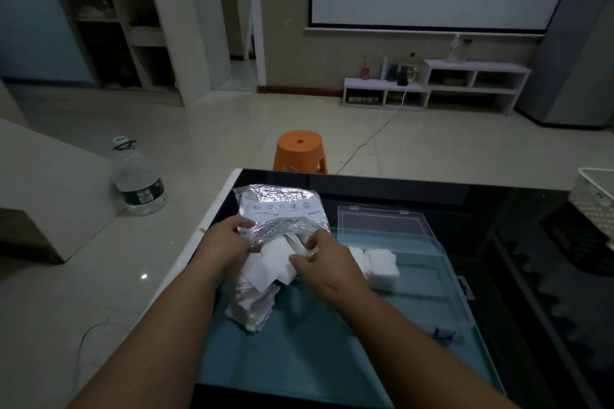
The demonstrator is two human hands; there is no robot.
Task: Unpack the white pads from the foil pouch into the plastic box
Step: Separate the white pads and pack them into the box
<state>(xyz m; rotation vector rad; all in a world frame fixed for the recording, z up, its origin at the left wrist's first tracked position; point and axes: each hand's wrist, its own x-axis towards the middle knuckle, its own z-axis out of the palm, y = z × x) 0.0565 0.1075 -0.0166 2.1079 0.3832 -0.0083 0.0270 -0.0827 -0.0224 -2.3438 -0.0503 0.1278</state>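
Note:
A crinkled silver foil pouch [282, 206] lies on the dark glass table [498, 276], its mouth facing me. My left hand [229, 241] grips the pouch's open edge. My right hand [320, 257] pinches white pads [272, 262] at the pouch mouth. Several pads spill out in a loose heap [252, 305] below the pouch. To the right stands the clear plastic box [432, 276], lid open backward, with a small stack of white pads [378, 264] inside near its left end.
A white mesh basket [594, 199] sits at the table's right edge. An orange stool [300, 149] stands beyond the table, and a large water bottle [141, 183] rests on the floor to the left. A small blue item [442, 332] lies by the box's front.

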